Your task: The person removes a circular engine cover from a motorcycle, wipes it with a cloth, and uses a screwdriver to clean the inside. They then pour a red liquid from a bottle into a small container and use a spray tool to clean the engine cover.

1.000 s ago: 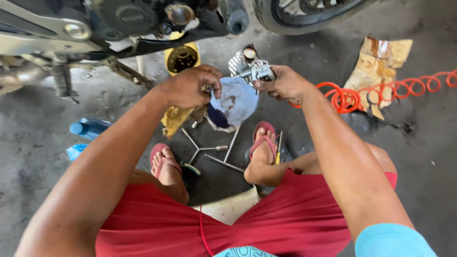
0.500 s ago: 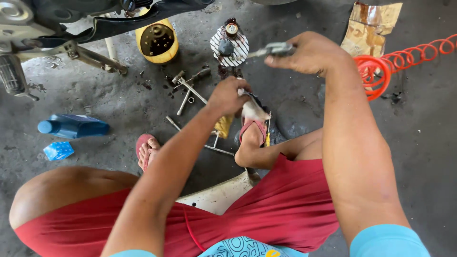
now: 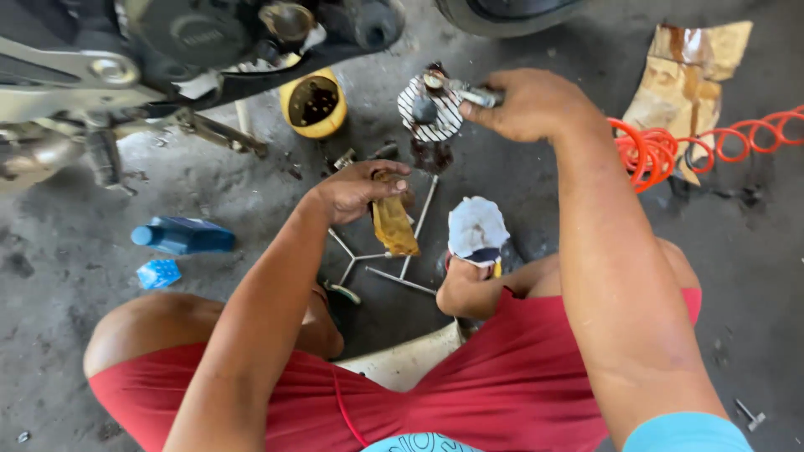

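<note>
Left hand (image 3: pixel 360 188) closed on a brownish rag (image 3: pixel 394 224), just above the crossed metal rods (image 3: pixel 377 255) on the concrete floor (image 3: pixel 251 192). Right hand (image 3: pixel 528 105) grips a small metal tool (image 3: pixel 469 94), perhaps an air tool, up-right of the rods over a striped part (image 3: pixel 435 113). Open floor left of the rods as far as the blue bottle (image 3: pixel 184 236); motorcycle (image 3: pixel 167 50) crowds the top edge. Since half a second ago, the left hand has lifted the rag.

Stained grey concrete floor (image 3: pixel 209 335): blue bottle (image 3: pixel 182 236) at nine o'clock, yellow tub (image 3: pixel 313 103) at eleven, orange coiled hose (image 3: pixel 695 144) at two.
</note>
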